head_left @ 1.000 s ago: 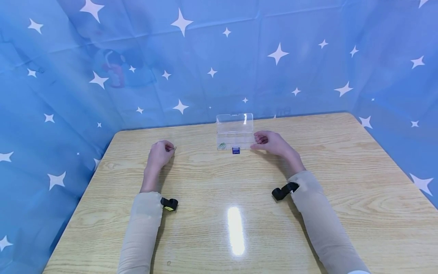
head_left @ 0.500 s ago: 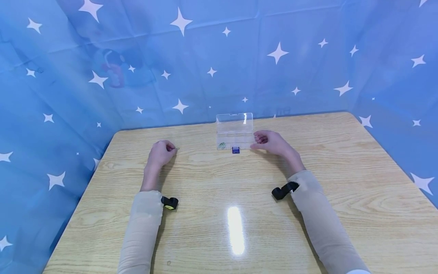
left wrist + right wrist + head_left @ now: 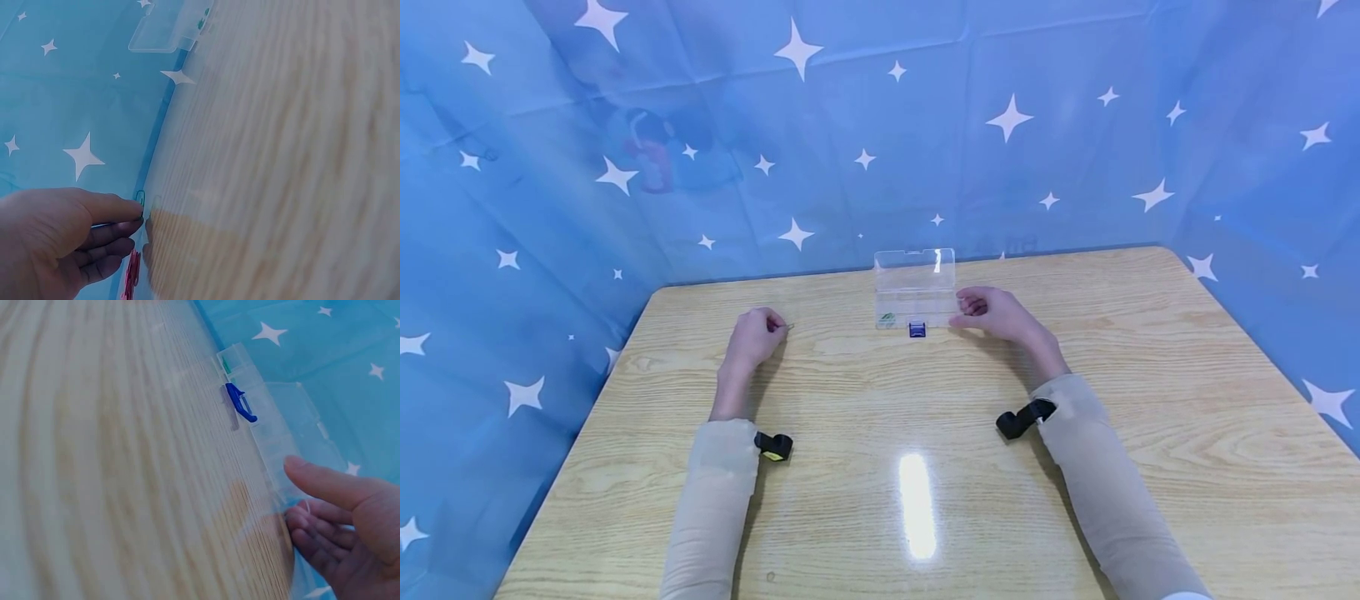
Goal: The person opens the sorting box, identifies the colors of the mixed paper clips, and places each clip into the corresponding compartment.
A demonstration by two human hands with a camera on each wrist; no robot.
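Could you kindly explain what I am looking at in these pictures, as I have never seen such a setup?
There is no robot here: a person works with two bare hands. The wide view comes from a camera worn on the head; the two closer views come from small cameras on the wrists. On the wooden table stands a clear plastic box, its lid raised, with a blue latch at the front and small green pieces at its left end. The left hand pinches a small green clip; reddish pieces show beside its fingers. The right hand holds the box's right end.
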